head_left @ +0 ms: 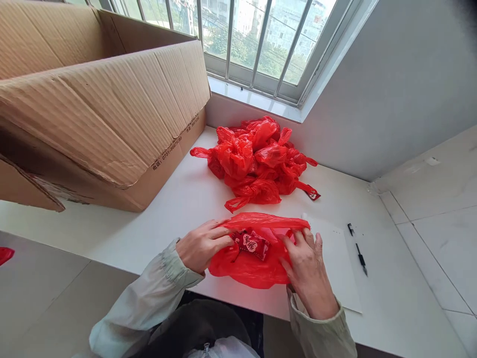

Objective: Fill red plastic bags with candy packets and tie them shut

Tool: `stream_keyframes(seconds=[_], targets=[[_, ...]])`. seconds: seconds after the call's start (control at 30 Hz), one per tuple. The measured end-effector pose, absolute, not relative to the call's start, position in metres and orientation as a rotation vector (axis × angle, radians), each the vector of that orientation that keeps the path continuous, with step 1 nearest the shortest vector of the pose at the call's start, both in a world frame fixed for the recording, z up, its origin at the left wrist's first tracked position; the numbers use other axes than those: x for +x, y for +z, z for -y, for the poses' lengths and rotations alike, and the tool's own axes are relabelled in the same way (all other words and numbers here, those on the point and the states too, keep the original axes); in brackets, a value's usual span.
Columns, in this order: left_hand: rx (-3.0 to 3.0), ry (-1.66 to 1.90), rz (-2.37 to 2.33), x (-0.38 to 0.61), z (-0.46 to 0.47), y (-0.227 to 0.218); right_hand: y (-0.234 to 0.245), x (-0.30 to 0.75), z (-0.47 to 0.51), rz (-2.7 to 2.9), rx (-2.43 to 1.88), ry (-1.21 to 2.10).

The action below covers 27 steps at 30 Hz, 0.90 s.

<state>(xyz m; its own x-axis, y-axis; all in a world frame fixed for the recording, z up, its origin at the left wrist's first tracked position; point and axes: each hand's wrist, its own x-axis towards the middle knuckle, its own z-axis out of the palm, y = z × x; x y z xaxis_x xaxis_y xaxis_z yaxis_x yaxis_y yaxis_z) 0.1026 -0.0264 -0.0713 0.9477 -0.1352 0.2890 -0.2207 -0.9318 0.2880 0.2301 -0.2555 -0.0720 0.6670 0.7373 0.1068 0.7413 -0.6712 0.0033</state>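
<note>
A thin red plastic bag (238, 274) lies at the table's near edge with its mouth spread wide. Inside it are dark red printed packets (257, 245) with white lettering; how many is hidden by the film. My left hand (203, 247) grips the bag's left rim, its fingertips partly inside the opening. On the opposite side, my right hand (307, 271) has its fingers bent over the right rim, thumb side toward the packets. Just beyond the bag rises a heap of knotted red plastic bags (257, 159).
A large open cardboard box (175, 154) stands at the left, one flap hanging toward me. At the right are a white sheet of paper (341, 268), a black pen (360, 258) and its cap (350, 229). A small dark packet (312, 193) lies beside the heap, below a barred window (257, 44).
</note>
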Motion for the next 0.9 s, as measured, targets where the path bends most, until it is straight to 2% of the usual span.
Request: stream_keyframes(seconds=[0.27, 0.47, 0.63, 0.8, 0.9], targets=[[2.719, 0.567, 0.240, 0.088, 0.001, -0.054, -0.065, 0.229, 0.259, 1.311, -2.874, -0.331], [2.696, 0.475, 0.182, 0.081, 0.017, -0.058, -0.081, 0.213, 0.223, 1.334, -2.833, -0.081], [2.766, 0.349, 0.067, 0.066, 0.030, -0.062, -0.090, 0.214, 0.232, 1.356, -2.740, 0.106], [2.911, 0.326, -0.013, 0.056, 0.028, -0.067, -0.087, 0.208, 0.230, 1.374, -2.738, 0.056], [2.865, 0.438, 0.006, 0.047, 0.018, -0.063, -0.088, 0.200, 0.219, 1.402, -2.716, -0.015]])
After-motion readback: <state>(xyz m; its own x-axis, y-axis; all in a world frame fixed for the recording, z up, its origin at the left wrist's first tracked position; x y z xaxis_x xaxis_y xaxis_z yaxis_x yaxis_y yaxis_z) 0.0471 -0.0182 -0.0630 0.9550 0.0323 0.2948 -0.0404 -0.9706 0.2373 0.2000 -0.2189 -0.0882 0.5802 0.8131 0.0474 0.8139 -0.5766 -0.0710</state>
